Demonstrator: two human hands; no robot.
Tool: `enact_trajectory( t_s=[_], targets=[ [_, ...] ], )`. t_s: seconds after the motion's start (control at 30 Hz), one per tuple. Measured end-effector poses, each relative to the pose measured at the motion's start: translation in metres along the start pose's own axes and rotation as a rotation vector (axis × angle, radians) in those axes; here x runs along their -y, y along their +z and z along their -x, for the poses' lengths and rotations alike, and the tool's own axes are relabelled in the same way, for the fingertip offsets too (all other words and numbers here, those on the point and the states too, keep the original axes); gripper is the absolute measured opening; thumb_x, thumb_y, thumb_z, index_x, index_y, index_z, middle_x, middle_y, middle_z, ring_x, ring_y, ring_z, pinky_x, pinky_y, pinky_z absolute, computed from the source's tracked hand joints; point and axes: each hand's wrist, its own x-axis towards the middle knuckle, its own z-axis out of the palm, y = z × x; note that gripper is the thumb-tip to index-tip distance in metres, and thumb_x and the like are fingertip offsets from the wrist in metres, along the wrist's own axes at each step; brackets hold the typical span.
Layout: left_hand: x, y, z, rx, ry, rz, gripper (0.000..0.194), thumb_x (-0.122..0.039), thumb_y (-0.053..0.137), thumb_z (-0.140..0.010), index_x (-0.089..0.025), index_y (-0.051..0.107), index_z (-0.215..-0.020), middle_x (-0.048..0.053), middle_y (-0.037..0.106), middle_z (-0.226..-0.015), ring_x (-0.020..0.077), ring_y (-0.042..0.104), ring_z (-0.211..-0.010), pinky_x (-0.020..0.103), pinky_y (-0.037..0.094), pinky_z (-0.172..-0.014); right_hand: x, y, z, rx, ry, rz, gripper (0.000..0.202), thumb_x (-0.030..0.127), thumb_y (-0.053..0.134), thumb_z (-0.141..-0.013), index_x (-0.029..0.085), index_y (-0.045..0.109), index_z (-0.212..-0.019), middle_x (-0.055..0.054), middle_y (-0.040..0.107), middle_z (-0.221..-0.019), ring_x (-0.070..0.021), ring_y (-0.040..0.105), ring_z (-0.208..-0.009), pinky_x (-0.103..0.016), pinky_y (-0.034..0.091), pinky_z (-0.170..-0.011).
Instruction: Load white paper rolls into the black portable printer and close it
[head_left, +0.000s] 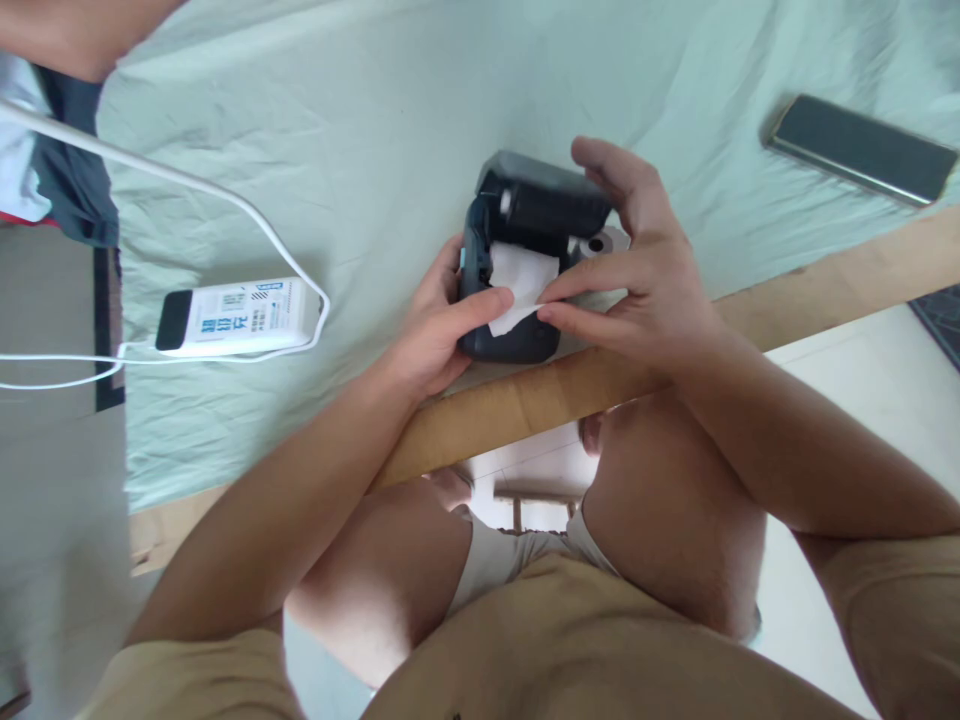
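Observation:
A small dark device like a portable label printer (514,347) sits near the table's front edge with its lid (555,190) raised. My left hand (439,325) grips its left side, the thumb pressing on a strip of white paper (521,272) that lies over the opening. Between thumb and index finger, my right hand (649,270) pinches the paper's right edge; its other fingers are raised near the lid. Just right of the device, partly behind my right hand, is a white roll (598,243) with a dark core.
To the left lies a white power bank (247,318) with a white cable (225,190) looping around it. A dark phone (862,148) rests at the right. Pale green cloth (360,120) covers the table, whose wooden edge (510,408) is bare. Another person's arm (82,35) shows at upper left.

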Motion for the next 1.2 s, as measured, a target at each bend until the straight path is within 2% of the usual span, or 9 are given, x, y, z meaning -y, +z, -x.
enact_trajectory(
  t_s=[0.1,0.2,0.33,0.53,0.67,0.83,0.97,1.1,1.2],
  targets=[
    [-0.001,-0.001,-0.001,0.000,-0.007,-0.072,0.070,-0.031,0.100,-0.064,-0.024,0.064,-0.123,0.003,0.078,-0.111,0.0267,0.077,-0.107,0.040,0.062,-0.097,0.003,-0.003,0.000,0.073,0.002,0.023,0.010,0.035,0.079,-0.099,0.038,0.088,-0.095,0.003,0.052,-0.173,-0.0411,0.055,-0.159,-0.069,0.051,-0.129],
    [-0.001,-0.002,-0.002,-0.009,-0.010,-0.113,0.076,-0.034,0.099,-0.064,-0.022,0.061,-0.130,0.006,0.078,-0.115,0.0319,0.077,-0.115,0.044,0.061,-0.101,0.000,-0.003,0.002,0.083,0.015,0.057,0.009,0.038,0.079,-0.099,0.038,0.087,-0.096,0.004,0.057,-0.170,-0.0421,0.054,-0.160,-0.072,0.050,-0.128],
    [-0.003,-0.001,-0.001,0.002,-0.020,-0.095,0.072,-0.032,0.097,-0.064,-0.022,0.061,-0.126,0.006,0.078,-0.115,0.0309,0.077,-0.114,0.044,0.062,-0.101,-0.006,-0.002,0.004,0.143,0.038,0.071,0.013,0.044,0.074,-0.101,0.043,0.086,-0.106,0.005,0.061,-0.166,-0.0379,0.055,-0.159,-0.070,0.049,-0.129],
    [-0.001,-0.004,-0.003,0.015,-0.013,-0.107,0.066,-0.032,0.096,-0.065,-0.023,0.060,-0.120,0.007,0.080,-0.120,0.0311,0.078,-0.119,0.042,0.065,-0.101,-0.006,0.000,0.003,0.138,0.057,0.125,0.021,0.046,0.067,-0.104,0.044,0.085,-0.116,0.004,0.062,-0.165,-0.0349,0.055,-0.159,-0.067,0.049,-0.129],
    [0.000,-0.005,-0.004,0.015,-0.001,-0.134,0.067,-0.036,0.096,-0.067,-0.023,0.061,-0.122,0.006,0.080,-0.114,0.0320,0.078,-0.116,0.044,0.065,-0.100,-0.001,-0.004,0.002,0.132,0.069,0.156,0.026,0.038,0.065,-0.106,0.044,0.081,-0.126,0.003,0.057,-0.170,-0.0348,0.054,-0.160,-0.063,0.051,-0.128],
    [-0.004,0.004,0.002,-0.035,-0.009,-0.113,0.055,-0.030,0.091,-0.074,-0.022,0.065,-0.122,0.006,0.080,-0.113,0.0305,0.077,-0.117,0.043,0.062,-0.104,0.004,-0.011,0.001,0.142,0.144,0.184,0.050,0.026,0.073,-0.099,0.043,0.071,-0.145,-0.003,0.053,-0.174,-0.0391,0.054,-0.160,-0.061,0.054,-0.127],
    [-0.005,0.007,0.004,-0.067,-0.016,-0.110,0.057,-0.029,0.092,-0.073,-0.022,0.066,-0.123,0.006,0.079,-0.116,0.0333,0.076,-0.124,0.045,0.060,-0.108,-0.001,-0.010,0.001,0.162,0.085,0.148,0.044,0.031,0.065,-0.103,0.043,0.067,-0.145,-0.003,0.064,-0.164,-0.0362,0.059,-0.156,-0.063,0.052,-0.126],
    [-0.004,0.004,0.003,-0.074,-0.020,-0.117,0.061,-0.031,0.096,-0.070,-0.024,0.067,-0.123,0.005,0.080,-0.118,0.0326,0.076,-0.123,0.041,0.062,-0.102,-0.006,-0.004,0.001,0.029,-0.107,0.117,0.033,0.033,0.061,-0.103,0.034,0.064,-0.136,-0.003,0.081,-0.141,-0.0321,0.075,-0.136,-0.059,0.059,-0.106],
    [-0.003,0.001,0.004,-0.054,-0.006,-0.090,0.062,-0.039,0.097,-0.072,-0.025,0.068,-0.125,0.004,0.081,-0.115,0.0323,0.078,-0.119,0.038,0.064,-0.095,-0.004,-0.002,0.001,-0.026,-0.063,0.108,0.030,0.034,0.063,-0.103,0.034,0.066,-0.133,-0.004,0.080,-0.142,-0.0312,0.078,-0.129,-0.057,0.060,-0.103]
  ],
)
